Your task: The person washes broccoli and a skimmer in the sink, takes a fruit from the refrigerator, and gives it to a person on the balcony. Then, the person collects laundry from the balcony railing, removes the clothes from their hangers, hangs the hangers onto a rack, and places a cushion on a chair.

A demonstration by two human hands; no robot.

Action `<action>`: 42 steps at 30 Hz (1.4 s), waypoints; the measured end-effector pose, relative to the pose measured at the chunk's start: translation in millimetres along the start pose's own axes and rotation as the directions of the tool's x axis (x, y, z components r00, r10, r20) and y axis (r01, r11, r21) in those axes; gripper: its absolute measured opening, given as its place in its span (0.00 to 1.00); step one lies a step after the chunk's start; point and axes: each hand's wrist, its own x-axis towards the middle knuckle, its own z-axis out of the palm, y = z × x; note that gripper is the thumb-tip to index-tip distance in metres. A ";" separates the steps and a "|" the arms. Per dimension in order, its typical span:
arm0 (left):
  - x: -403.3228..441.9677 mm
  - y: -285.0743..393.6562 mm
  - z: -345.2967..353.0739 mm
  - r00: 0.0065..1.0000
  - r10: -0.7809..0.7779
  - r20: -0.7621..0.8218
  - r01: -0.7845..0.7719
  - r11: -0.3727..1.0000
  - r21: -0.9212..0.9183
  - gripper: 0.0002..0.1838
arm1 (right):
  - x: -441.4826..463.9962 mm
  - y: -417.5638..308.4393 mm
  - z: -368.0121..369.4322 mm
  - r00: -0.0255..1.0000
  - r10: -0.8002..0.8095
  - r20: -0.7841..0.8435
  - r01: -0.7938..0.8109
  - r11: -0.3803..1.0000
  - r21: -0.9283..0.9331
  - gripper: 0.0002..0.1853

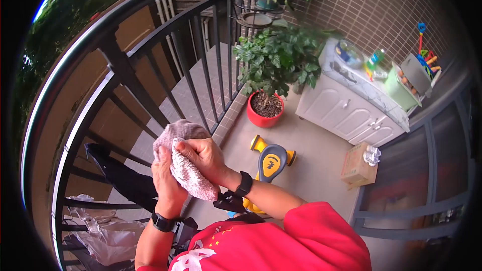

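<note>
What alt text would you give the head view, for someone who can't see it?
A person's left hand and right hand grip a bunched, pale pinkish cloth beside a dark metal railing. Beyond, a leafy plant in a red pot stands near a white cabinet, with a yellow-and-grey toy on the floor.

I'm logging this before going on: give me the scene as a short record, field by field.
Held: bunched, textured pale pink cloth
Left grip: pressed to the cloth
Right grip: clasping the cloth
Wrists: black wristbands, one on each
Beside hands: dark metal railing
Floor: round red plant pot; yellow-and-grey wheeled toy; brown cardboard box
Beyond: white panelled cabinet
</note>
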 end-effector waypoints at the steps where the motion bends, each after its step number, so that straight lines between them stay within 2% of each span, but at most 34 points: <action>1: -2.9 7.3 11.4 0.994 0.081 -0.072 -0.073 0.992 0.100 0.23 | 6.2 15.5 -6.4 0.995 -0.066 -0.074 0.060 0.995 -0.076 0.29; 2: -6.4 12.3 20.1 0.975 0.173 -0.139 -0.143 0.969 0.204 0.24 | 14.4 25.5 -15.6 0.990 0.099 -0.103 -0.085 0.987 0.136 0.28; 3: -11.0 15.1 17.9 0.962 0.261 -0.075 -0.219 0.909 0.354 0.27 | 21.8 44.8 -24.3 0.948 0.263 -0.178 -0.193 0.921 0.338 0.27; 4: -16.0 15.9 8.4 0.973 0.224 0.051 -0.214 0.801 0.559 0.32 | 27.7 64.1 -29.3 0.881 0.425 -0.210 -0.262 0.806 0.530 0.28; 5: -15.0 8.9 24.5 0.962 0.206 0.177 -0.272 0.721 0.638 0.36 | 32.7 75.8 -24.6 0.907 0.362 -0.215 -0.248 0.872 0.423 0.24; 6: -15.2 1.9 41.8 0.939 0.175 0.295 -0.337 0.628 0.701 0.39 | 34.2 87.2 -8.3 0.943 0.314 -0.110 -0.253 0.892 0.374 0.24; 7: -18.3 -37.8 21.5 0.921 0.268 0.281 -0.371 0.397 0.840 0.42 | 10.9 126.7 33.3 0.954 0.179 -0.241 -0.106 0.953 0.285 0.25; 8: -17.4 -40.1 25.3 0.912 0.340 0.229 -0.344 0.329 0.879 0.40 | -12.2 159.2 64.5 0.934 0.030 -0.355 0.036 0.983 0.178 0.25; 9: -14.9 -38.6 28.4 0.902 0.379 0.206 -0.341 0.334 0.879 0.39 | -3.3 146.4 60.1 0.934 0.019 -0.356 0.048 0.983 0.178 0.25; 14: -11.9 -36.4 28.3 0.950 0.293 0.112 -0.295 0.716 0.633 0.33 | 11.8 42.5 26.4 0.985 0.175 0.009 -0.158 0.867 0.473 0.34; 15: -5.8 -35.3 25.2 0.962 0.260 0.087 -0.262 0.776 0.573 0.33 | 7.8 33.5 24.3 0.984 0.180 -0.015 -0.170 0.948 0.270 0.38; 16: 1.9 -32.7 21.6 0.969 0.239 0.057 -0.233 0.818 0.527 0.32 | 2.5 24.6 30.3 0.976 0.219 -0.008 -0.194 0.882 0.430 0.37; 17: 10.6 -27.4 19.2 0.979 0.200 0.024 -0.188 0.861 0.473 0.26 | -5.1 22.2 24.5 0.951 0.300 0.069 -0.302 0.865 0.401 0.38; 18: 21.9 -36.0 -1.4 0.956 0.294 0.001 -0.230 0.747 0.624 0.23 | -13.3 24.7 21.5 0.914 0.379 0.142 -0.405 0.840 0.363 0.39; 19: 23.2 -26.5 -10.2 0.974 0.223 0.024 -0.178 0.703 0.688 0.21 | -22.0 41.0 27.5 0.910 0.362 0.203 -0.409 0.704 0.580 0.40; 20: 23.4 -18.7 -16.3 0.988 0.148 0.038 -0.126 0.652 0.748 0.19 | -21.4 28.5 23.0 0.898 0.383 0.214 -0.419 0.603 0.679 0.38; 21: 19.2 -8.3 -9.6 0.983 0.137 0.123 -0.179 0.555 0.812 0.14 | -20.3 36.7 8.1 0.878 0.400 0.263 -0.455 0.527 0.718 0.37; 22: 19.5 -4.9 -11.6 0.915 0.126 0.385 -0.403 0.355 0.843 0.10 | -19.5 45.9 -8.0 0.852 0.418 0.314 -0.493 0.441 0.750 0.35; 24: 11.3 -0.1 2.1 0.769 0.018 0.639 -0.635 0.147 0.759 0.13 | -15.3 40.4 -28.3 0.857 0.401 0.323 -0.492 0.449 0.746 0.30; 26: 8.4 2.2 0.0 0.706 -0.065 0.705 -0.686 0.184 0.704 0.19 | -15.5 43.2 -25.9 0.871 0.486 0.075 -0.404 0.622 0.670 0.27; 28: -9.4 26.4 15.9 0.766 -0.215 0.606 -0.587 0.152 0.795 0.26 | -1.7 72.2 -42.3 0.839 0.539 -0.072 -0.322 0.600 0.733 0.24; 30: -23.7 26.7 4.8 0.830 -0.171 0.532 -0.507 0.169 0.845 0.26 | 32.5 39.5 -53.4 0.798 0.576 -0.178 -0.196 0.526 0.827 0.23; 31: -28.6 31.5 -1.9 0.828 -0.205 0.522 -0.488 0.192 0.851 0.26 | 50.9 48.8 -69.9 0.836 0.488 -0.251 -0.094 0.578 0.811 0.23; 32: -33.0 35.6 -8.1 0.821 -0.239 0.519 -0.475 0.218 0.852 0.26 | 69.3 57.9 -80.7 0.860 0.390 -0.328 0.019 0.618 0.786 0.23; 34: -45.8 47.1 -21.3 0.838 -0.208 0.505 -0.470 0.196 0.860 0.25 | 106.0 25.9 -71.1 0.848 0.176 -0.501 0.162 0.813 0.559 0.23; 35: -52.5 56.2 -25.1 0.845 -0.224 0.485 -0.438 0.228 0.869 0.25 | 131.9 28.7 -70.1 0.833 0.117 -0.541 0.182 0.866 0.466 0.22; 36: -60.1 64.8 -28.0 0.852 -0.240 0.465 -0.405 0.259 0.877 0.25 | 159.4 30.9 -64.8 0.817 0.052 -0.574 0.201 0.908 0.368 0.21; 38: -77.6 79.2 -30.9 0.872 -0.180 0.456 -0.412 0.233 0.881 0.25 | 210.3 13.9 -28.4 0.842 -0.168 -0.512 0.329 0.913 0.241 0.21; 39: -86.1 86.6 -31.7 0.884 -0.170 0.436 -0.395 0.231 0.889 0.25 | 243.0 23.0 -23.8 0.912 -0.279 -0.300 0.316 0.945 0.082 0.22; 40: -95.2 93.6 -32.4 0.896 -0.161 0.415 -0.375 0.229 0.898 0.25 | 274.4 32.8 -22.9 0.938 -0.341 -0.059 0.336 0.939 -0.078 0.23; 41: -104.5 99.9 -33.0 0.910 -0.162 0.382 -0.349 0.199 0.916 0.26 | 297.2 26.8 -12.1 0.925 -0.362 0.111 0.368 0.791 -0.488 0.26; 42: -114.0 107.2 -33.6 0.920 -0.147 0.362 -0.333 0.189 0.924 0.26 | 313.0 22.5 0.8 0.908 -0.315 0.276 0.403 0.472 -0.784 0.28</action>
